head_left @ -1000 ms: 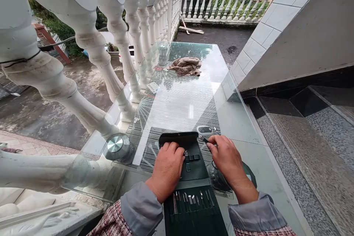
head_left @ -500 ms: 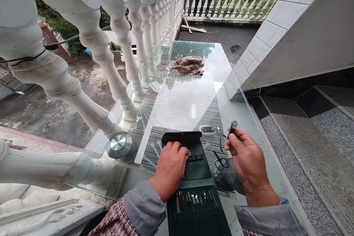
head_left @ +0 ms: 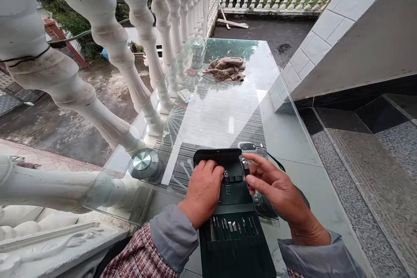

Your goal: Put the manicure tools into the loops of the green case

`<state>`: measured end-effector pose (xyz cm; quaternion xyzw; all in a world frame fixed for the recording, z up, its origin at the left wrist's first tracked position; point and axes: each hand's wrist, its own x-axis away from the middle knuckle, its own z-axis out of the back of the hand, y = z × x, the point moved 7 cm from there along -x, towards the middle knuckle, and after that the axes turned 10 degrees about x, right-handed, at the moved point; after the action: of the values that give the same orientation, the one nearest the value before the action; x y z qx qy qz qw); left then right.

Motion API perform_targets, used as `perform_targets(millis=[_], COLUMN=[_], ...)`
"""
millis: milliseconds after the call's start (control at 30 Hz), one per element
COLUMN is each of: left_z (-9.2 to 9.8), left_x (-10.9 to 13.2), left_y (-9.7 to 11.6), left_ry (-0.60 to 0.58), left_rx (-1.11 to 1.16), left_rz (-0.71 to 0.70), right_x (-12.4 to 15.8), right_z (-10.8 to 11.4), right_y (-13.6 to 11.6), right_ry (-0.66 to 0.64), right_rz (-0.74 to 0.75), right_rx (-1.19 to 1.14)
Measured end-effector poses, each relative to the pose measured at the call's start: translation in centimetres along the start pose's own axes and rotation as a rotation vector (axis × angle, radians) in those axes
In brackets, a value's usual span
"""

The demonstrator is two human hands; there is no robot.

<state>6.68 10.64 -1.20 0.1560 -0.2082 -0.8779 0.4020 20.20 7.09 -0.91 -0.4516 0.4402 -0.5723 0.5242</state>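
A dark green tool case (head_left: 236, 252) lies unfolded on the glass table, with several small metal tools (head_left: 233, 226) in its lower panel. My left hand (head_left: 203, 189) rests on the left side of its upper panel, fingers together; whatever is beneath them is hidden. Beside those fingers a nail clipper (head_left: 227, 184) sits in the case. Between the thumb and fingers of my right hand (head_left: 276, 186) is a small black and silver clipper (head_left: 245, 167), held over the right edge of the upper panel near the elastic loops (head_left: 236, 178).
A grey and white oval device (head_left: 246, 146) and green-handled nippers (head_left: 273, 158) lie beyond my right hand. Farther off is a crumpled brown cloth (head_left: 225, 69). White balusters (head_left: 127, 65) line the left side of the glass table (head_left: 289, 139).
My right hand has moved left with the clipper, from beside the case to over its upper panel. It now covers the scissors. The camera view has shifted slightly.
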Motion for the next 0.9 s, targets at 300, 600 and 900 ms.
perform_targets(millis=[300, 600, 900], left_z=[-0.1, -0.2, -0.2], left_x=[0.0, 0.0, 0.0], left_y=[-0.1, 0.0, 0.1], left_ry=[-0.006, 0.001, 0.0], left_rx=[-0.012, -0.028, -0.034], left_rz=[-0.002, -0.003, 0.008], right_x=[-0.9, -1.3, -2.1], right_z=[0.0, 0.0, -0.7], right_y=[1.9, 2.3, 3.0], right_ry=[0.308, 0.446, 0.281], right_rz=[-0.07, -0.061, -0.057], right_rx=[0.088, 0.153, 0.319])
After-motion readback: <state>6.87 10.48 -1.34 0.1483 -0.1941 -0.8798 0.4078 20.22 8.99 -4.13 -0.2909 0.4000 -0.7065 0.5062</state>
